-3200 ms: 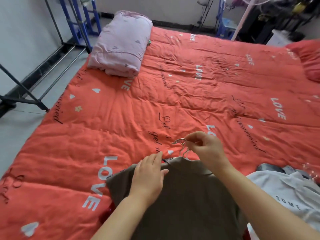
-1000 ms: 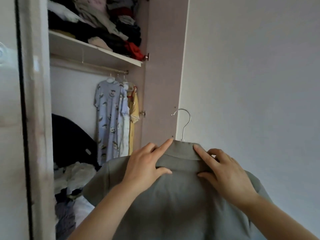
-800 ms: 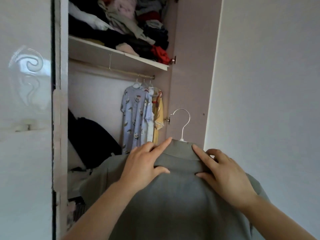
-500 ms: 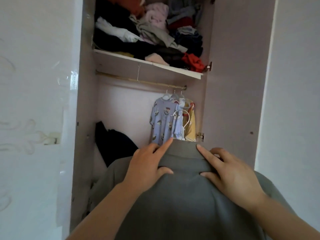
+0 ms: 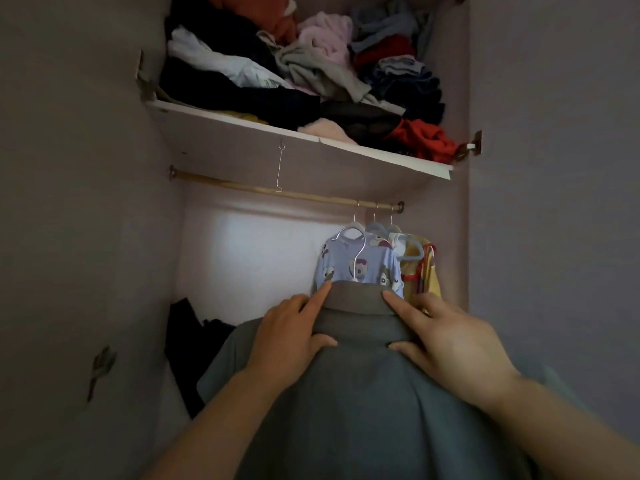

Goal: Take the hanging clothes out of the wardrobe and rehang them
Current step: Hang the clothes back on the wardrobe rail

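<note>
Nearest, the grey shirt [image 5: 363, 410] is held up by its shoulders. The left hand [image 5: 287, 337] and right hand [image 5: 450, 344] each grip it beside the collar. On each, the forefinger stretches up along the collar edge and the thumb presses on the back, with the other fingers wrapped over the far side out of sight. The hook of the hanger [image 5: 358, 252] stands up from the collar.

Seconds ago this shirt lay on a bed. Since then it has been carried to the wardrobe [image 5: 450, 220], and the person has just closed in. The hook now shows against the dress [image 5: 379, 268], below the rail [image 5: 242, 187] and not yet on it. I'd judge a lift and a hook-over is all it needs.

Inside, three hangers bunch at the rail's right end, carrying the dress, something pale and a yellow top [image 5: 429, 271]. A wire hook [image 5: 280, 168] drops from the shelf [image 5: 346, 150]. Dark clothes [image 5: 187, 341] slump low on the left. Up top, the shelf holds a loose heap [image 5: 311, 64] of clothes.
</note>
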Action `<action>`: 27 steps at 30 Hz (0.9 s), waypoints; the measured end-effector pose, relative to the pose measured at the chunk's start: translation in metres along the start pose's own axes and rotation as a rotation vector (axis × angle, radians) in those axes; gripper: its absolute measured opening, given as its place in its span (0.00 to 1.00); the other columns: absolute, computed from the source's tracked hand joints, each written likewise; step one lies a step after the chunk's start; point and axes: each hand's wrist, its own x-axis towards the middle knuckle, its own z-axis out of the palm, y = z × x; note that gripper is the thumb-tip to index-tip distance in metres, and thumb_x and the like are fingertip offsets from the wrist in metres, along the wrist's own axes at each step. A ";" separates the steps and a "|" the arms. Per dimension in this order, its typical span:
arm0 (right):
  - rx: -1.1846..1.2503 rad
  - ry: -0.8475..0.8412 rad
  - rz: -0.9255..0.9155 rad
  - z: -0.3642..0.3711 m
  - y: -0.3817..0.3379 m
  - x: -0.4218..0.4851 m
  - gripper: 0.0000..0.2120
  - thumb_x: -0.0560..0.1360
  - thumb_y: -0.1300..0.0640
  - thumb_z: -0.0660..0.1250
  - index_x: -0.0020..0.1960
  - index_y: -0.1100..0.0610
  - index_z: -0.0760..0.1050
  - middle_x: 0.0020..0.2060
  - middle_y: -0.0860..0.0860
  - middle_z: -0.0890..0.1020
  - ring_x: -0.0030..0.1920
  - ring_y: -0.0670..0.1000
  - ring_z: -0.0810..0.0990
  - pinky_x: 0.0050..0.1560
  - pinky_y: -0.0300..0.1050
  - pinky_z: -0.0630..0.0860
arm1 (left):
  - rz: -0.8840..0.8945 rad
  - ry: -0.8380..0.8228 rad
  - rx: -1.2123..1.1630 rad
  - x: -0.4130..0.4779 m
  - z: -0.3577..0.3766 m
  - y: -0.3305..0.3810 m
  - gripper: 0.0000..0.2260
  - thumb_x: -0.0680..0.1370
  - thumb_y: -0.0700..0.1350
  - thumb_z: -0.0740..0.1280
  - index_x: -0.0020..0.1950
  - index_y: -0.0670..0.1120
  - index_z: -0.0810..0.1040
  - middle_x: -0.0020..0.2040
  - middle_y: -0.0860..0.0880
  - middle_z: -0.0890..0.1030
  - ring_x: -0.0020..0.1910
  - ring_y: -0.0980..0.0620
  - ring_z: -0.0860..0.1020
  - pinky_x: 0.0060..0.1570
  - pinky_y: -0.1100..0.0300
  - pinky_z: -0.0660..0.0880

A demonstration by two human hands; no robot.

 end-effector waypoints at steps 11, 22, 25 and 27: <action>-0.106 -0.052 0.072 0.151 0.046 0.144 0.31 0.71 0.39 0.66 0.70 0.50 0.66 0.54 0.51 0.75 0.50 0.53 0.78 0.32 0.42 0.71 | -0.089 -0.044 -0.009 0.140 0.104 -0.083 0.32 0.78 0.55 0.61 0.77 0.52 0.48 0.75 0.51 0.56 0.71 0.50 0.61 0.69 0.56 0.61; -0.114 -0.063 0.203 0.280 0.124 0.291 0.22 0.76 0.43 0.61 0.65 0.52 0.65 0.58 0.51 0.68 0.58 0.54 0.72 0.41 0.46 0.70 | -0.150 -0.031 0.229 0.277 0.196 -0.141 0.26 0.78 0.55 0.61 0.74 0.53 0.58 0.74 0.49 0.60 0.71 0.49 0.62 0.70 0.55 0.58; -0.087 -0.047 0.229 0.306 0.137 0.324 0.20 0.76 0.45 0.63 0.63 0.55 0.68 0.59 0.52 0.68 0.59 0.56 0.71 0.43 0.47 0.70 | -0.153 -0.018 0.258 0.295 0.212 -0.154 0.24 0.78 0.55 0.61 0.72 0.53 0.61 0.73 0.51 0.62 0.70 0.51 0.63 0.69 0.58 0.58; -0.082 -0.040 0.233 0.319 0.138 0.340 0.19 0.76 0.46 0.63 0.62 0.56 0.69 0.60 0.53 0.69 0.59 0.56 0.71 0.43 0.47 0.70 | -0.175 -0.036 0.268 0.300 0.222 -0.161 0.24 0.78 0.55 0.61 0.72 0.53 0.61 0.73 0.52 0.61 0.70 0.51 0.63 0.70 0.58 0.58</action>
